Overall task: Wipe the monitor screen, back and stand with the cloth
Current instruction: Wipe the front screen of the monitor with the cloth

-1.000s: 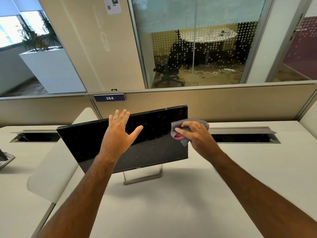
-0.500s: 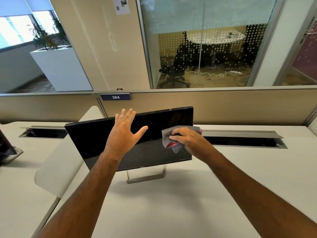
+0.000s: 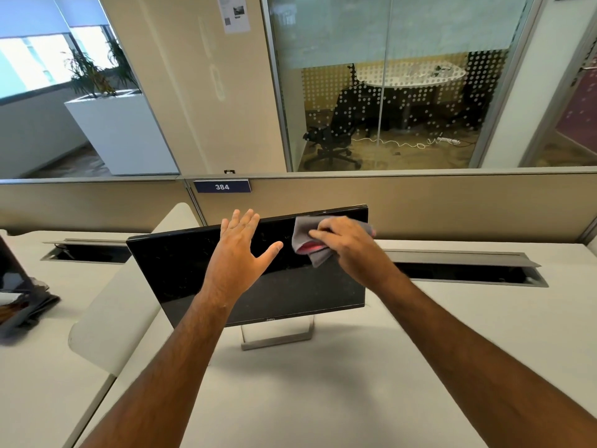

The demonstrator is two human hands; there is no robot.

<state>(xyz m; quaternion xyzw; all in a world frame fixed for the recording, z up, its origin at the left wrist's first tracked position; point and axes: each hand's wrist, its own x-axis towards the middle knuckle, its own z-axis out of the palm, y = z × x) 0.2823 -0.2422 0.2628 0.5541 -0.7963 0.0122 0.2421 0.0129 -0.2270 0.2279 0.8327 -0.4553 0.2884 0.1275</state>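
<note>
A black monitor (image 3: 181, 270) stands tilted on a silver frame stand (image 3: 277, 341) in the middle of the white desk. My left hand (image 3: 239, 257) rests flat on the screen near its top edge, fingers spread, holding nothing. My right hand (image 3: 345, 247) presses a grey cloth (image 3: 303, 240) with a pink inner fold against the screen's upper right part, close to the top edge. The monitor's back is hidden from me.
A white desk divider (image 3: 113, 318) runs diagonally left of the monitor. Open cable trays (image 3: 468, 270) lie along the desk's back edge before a beige partition (image 3: 452, 205) labelled 384. Another monitor base (image 3: 19, 305) stands at far left.
My right hand has slid the cloth up and left across the screen, from the right edge toward the top edge. The left hand stays flat on the screen.
</note>
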